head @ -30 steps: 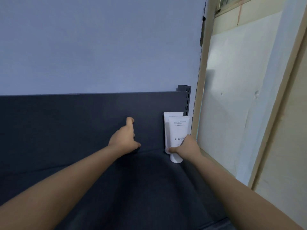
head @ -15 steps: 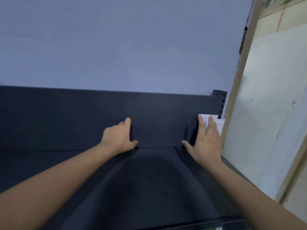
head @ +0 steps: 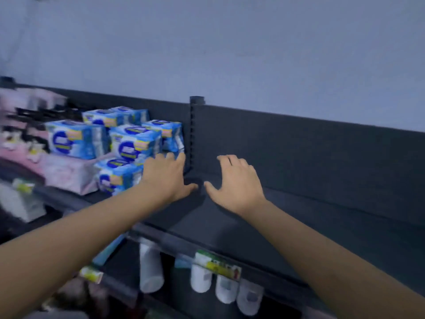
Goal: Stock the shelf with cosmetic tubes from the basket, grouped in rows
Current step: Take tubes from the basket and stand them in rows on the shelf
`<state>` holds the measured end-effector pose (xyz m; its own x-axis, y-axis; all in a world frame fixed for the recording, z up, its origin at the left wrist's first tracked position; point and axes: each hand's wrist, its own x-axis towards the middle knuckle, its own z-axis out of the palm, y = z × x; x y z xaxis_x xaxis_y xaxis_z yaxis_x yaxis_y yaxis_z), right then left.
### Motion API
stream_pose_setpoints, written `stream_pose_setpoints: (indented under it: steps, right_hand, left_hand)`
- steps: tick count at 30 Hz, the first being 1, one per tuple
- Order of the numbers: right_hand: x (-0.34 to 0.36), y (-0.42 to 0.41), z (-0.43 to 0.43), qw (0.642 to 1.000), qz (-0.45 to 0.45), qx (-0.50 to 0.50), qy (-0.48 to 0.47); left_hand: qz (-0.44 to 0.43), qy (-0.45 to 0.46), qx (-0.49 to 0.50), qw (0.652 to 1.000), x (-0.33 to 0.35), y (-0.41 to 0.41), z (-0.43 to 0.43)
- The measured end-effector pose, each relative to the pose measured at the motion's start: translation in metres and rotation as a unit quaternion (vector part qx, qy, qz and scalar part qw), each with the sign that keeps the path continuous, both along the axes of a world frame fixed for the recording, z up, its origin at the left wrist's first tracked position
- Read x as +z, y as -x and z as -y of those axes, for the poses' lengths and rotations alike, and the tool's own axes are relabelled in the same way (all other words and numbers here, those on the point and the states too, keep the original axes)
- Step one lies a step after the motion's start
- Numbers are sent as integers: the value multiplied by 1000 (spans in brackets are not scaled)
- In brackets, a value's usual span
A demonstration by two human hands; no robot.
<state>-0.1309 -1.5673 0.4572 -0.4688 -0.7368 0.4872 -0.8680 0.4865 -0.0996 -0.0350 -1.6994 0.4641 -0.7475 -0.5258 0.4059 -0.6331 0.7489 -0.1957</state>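
Dark grey shelf (head: 322,226) lay just beneath our left hand (head: 167,178) and right hand (head: 236,183), both grips spread, empty; basket unseen.

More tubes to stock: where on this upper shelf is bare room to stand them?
Free: the shelf board right of the slotted upright, past the right hand, along the back panel. Crowded: left of the upright, blue packs stack beside the left hand.

blue packs (head: 135,143) stacked left | pink packs (head: 66,173) beneath | slotted post (head: 192,134) upright | pale wall (head: 230,54) behind
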Motion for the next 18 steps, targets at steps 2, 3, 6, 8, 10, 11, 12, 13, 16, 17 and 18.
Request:
stream_pose_setpoints:
  steps: [2, 3, 6, 8, 10, 11, 12, 13, 16, 17, 18]
  right_hand:
    - [1, -48, 49, 998, -11, 68, 6]
    - [1, -72, 72, 995, -13, 100, 9]
    - [-6, -138, 134, 983, -5, 184, 6]
    - [-15, -175, 170, 974, 12, 226, -6]
    - [-30, -206, 202, 965, 27, 259, -33]
    - [-39, -220, 217, 960, 32, 274, -52]
    - [-49, -232, 232, 954, 37, 288, -72]
    - [-61, -243, 247, 949, 42, 299, -91]
    - [-105, -270, 284, 932, 45, 326, -150]
    - [-122, -277, 294, 927, 46, 331, -171]
    - [-139, -283, 303, 921, 53, 335, -193]
  left_hand:
    - [1, 8, 39, 999, -1, -57, 34]
    - [3, 4, 59, 998, -2, -86, 50]
    - [3, -3, 128, 992, -8, -166, 95]
    - [15, -18, 185, 983, -16, -214, 120]
    - [33, -44, 242, 969, -28, -256, 140]
    - [48, -59, 267, 961, -36, -273, 148]
    - [59, -71, 288, 953, -45, -290, 157]
    - [65, -83, 305, 946, -57, -304, 165]
    - [65, -134, 354, 923, -96, -339, 182]
    - [72, -153, 374, 912, -111, -347, 185]
    - [84, -172, 392, 900, -127, -354, 187]
